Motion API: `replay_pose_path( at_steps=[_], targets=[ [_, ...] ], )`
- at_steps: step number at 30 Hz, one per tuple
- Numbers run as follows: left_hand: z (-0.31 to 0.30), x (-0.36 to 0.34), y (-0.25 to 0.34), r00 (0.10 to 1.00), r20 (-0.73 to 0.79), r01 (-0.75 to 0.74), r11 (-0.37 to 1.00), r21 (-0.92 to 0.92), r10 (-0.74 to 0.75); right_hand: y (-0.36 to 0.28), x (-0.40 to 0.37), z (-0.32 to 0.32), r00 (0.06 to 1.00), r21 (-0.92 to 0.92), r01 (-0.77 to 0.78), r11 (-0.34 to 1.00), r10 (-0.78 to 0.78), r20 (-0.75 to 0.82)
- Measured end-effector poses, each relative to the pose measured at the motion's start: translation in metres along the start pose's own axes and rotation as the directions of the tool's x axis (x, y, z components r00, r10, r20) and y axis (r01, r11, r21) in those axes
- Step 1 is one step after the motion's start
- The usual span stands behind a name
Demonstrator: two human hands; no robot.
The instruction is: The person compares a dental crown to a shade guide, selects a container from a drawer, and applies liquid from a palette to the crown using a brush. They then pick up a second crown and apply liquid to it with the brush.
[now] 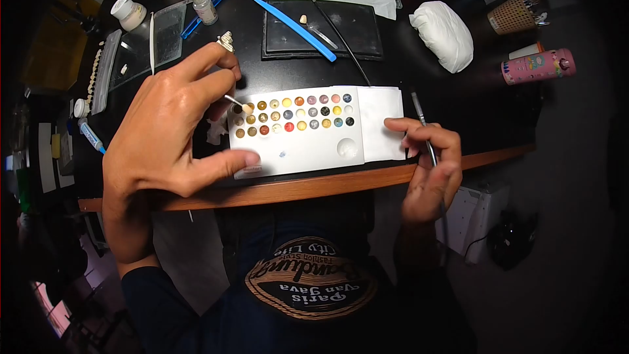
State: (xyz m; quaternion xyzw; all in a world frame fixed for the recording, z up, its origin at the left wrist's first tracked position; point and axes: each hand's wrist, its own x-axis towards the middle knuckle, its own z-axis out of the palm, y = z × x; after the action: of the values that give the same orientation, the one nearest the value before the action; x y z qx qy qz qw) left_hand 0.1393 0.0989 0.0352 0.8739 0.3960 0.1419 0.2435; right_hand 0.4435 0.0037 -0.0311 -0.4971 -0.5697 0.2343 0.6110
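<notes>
My left hand is over the left end of a white paint palette, with its thumb low against the palette's front left part. Between its curled fingers is a thin metal holder bearing a small cream-coloured dental crown at its tip, above the left colour wells. The holder's other end is hidden by the fingers. The palette has rows of coloured wells and one larger round hollow. In my right hand a slim brush is gripped, pointing up and away. A white paper pad lies between that hand and the palette.
Behind the palette, a dark slab carries a blue-handled tool and a black-handled brush. Small bottles and a jar stand back left. Crumpled white tissue and a pink bottle are right. The wooden table edge runs in front.
</notes>
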Motion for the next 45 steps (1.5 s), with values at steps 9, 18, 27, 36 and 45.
replay_pose_path(
  at_steps=[9, 18, 27, 36, 45],
  targets=[
    [0.009, 0.005, -0.018, 0.978, -0.204, -0.050, 0.999, -0.018, 0.045, -0.003, 0.005, -0.009, 0.920, 0.198, -0.170, 0.965, 0.084, 0.383],
    [0.012, 0.004, -0.017, 0.983, -0.164, -0.087, 0.996, -0.005, 0.085, 0.004, 0.001, -0.010, 0.961, 0.050, -0.084, 0.995, 0.067, 0.267],
    [0.010, 0.005, -0.016, 0.988, -0.134, -0.075, 0.997, 0.011, 0.076, 0.007, 0.000, -0.006, 0.971, 0.003, -0.023, 1.000, 0.022, 0.237],
    [0.011, 0.004, -0.017, 0.989, -0.129, -0.075, 0.997, 0.019, 0.076, 0.006, 0.000, -0.004, 0.969, -0.047, -0.006, 0.999, 0.017, 0.246],
    [0.010, 0.004, -0.016, 0.991, -0.116, -0.057, 0.998, 0.018, 0.059, 0.005, 0.000, -0.003, 0.969, -0.059, -0.021, 0.998, 0.035, 0.243]
  ],
)
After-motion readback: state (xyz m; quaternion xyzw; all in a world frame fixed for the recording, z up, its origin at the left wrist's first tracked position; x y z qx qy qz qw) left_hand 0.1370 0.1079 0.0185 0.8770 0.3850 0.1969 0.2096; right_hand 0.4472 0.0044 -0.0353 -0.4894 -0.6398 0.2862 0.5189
